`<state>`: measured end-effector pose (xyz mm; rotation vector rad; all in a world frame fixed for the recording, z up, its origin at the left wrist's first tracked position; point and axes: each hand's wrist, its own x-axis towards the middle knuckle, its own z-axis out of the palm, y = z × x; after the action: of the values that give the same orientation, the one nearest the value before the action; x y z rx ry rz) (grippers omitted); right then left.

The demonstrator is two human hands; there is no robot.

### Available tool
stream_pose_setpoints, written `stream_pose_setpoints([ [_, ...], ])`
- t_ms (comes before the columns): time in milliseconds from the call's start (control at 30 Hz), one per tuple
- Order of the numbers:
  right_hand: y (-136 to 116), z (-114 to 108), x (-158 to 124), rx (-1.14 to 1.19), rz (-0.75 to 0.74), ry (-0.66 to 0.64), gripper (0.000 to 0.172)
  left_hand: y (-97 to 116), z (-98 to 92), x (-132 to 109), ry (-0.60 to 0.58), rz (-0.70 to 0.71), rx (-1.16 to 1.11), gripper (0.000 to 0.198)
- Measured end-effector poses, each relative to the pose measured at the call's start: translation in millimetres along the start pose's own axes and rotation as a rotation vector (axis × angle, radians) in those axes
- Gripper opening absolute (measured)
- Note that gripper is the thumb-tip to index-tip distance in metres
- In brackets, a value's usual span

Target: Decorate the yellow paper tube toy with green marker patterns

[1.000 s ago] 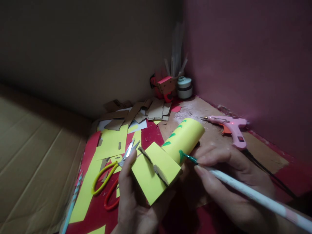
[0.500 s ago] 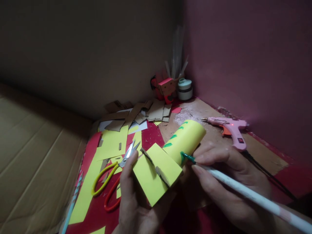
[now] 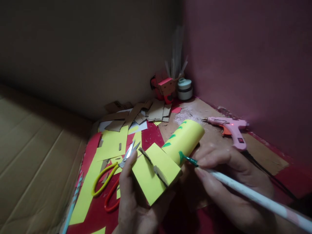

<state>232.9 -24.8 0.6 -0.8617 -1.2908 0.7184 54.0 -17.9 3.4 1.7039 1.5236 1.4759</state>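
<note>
My left hand grips a yellow paper figure from below and the side. The figure has a square block end with two cardboard strips sticking up, joined to a yellow cylinder. Green curved strokes run along the cylinder in a row, with one larger green mark nearer the block. Between the thumb and fingers of my right hand is a white-handled paintbrush. Its green-wet tip is at the edge of the larger mark. Scissors with yellow and red handles lie beside my left hand, blades apart.
A pink glue gun with its red light on lies at the right, its cord trailing. Cardboard scraps, yellow paper and a striped stick lie about. A cardboard figure and a lidded jar stand at the back.
The brush tip has drawn slightly right, toward the edge of the larger green mark, which shows more fully. The yellow figure has shifted a little left in my left hand.
</note>
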Motion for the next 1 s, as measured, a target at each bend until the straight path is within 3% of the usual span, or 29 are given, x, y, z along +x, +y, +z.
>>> stream_pose_setpoints([
  [500, 1, 1, 0, 0.024, 0.023, -0.021, 0.027, -2, -0.4, -1, 0.005, -0.017, -0.025, 0.083],
  [733, -9, 8, 9, -0.07, -0.11, 0.041, 0.027, 3, 1.5, -1, 0.015, -0.072, -0.038, 0.085],
  [867, -10, 9, 11, -0.103, -0.103, 0.035, 0.026, 4, 0.6, -3, 0.027, -0.159, -0.039, 0.087],
  [1000, -10, 10, 10, -0.124, -0.109, 0.047, 0.025, 0, -1.9, -3, 0.032, -0.13, -0.022, 0.085],
])
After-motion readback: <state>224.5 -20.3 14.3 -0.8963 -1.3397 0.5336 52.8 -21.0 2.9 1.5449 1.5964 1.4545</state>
